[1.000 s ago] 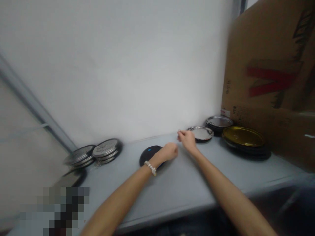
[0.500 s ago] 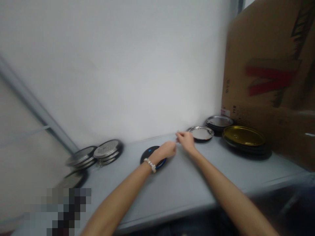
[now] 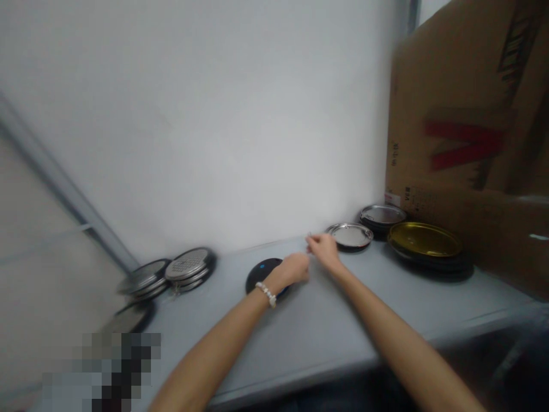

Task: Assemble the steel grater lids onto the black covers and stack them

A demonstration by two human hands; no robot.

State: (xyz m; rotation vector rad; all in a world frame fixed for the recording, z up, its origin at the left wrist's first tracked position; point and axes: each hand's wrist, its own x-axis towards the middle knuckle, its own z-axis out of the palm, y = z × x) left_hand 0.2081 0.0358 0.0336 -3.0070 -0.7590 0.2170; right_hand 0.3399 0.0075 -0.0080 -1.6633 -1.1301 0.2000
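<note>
Both my arms reach forward over a grey shelf (image 3: 326, 326). My left hand (image 3: 295, 268), with a beaded bracelet on the wrist, is closed just above the right edge of a black round disc with a blue dot (image 3: 262, 270). My right hand (image 3: 322, 249) is pinched beside it, fingertips pressed on something small and thin that I cannot make out. The two hands nearly touch. A silver round plate (image 3: 349, 235) lies just right of my right hand.
A stack of dark plates with a gold one on top (image 3: 424, 243) and another silver-topped stack (image 3: 382, 216) sit at the right by a large cardboard box (image 3: 467, 137). Perforated metal discs (image 3: 189, 264) and more discs (image 3: 143, 276) lie at the left. A white wall stands behind.
Both hands stay close together by the black disc, shifting only slightly. The view has drifted a little.
</note>
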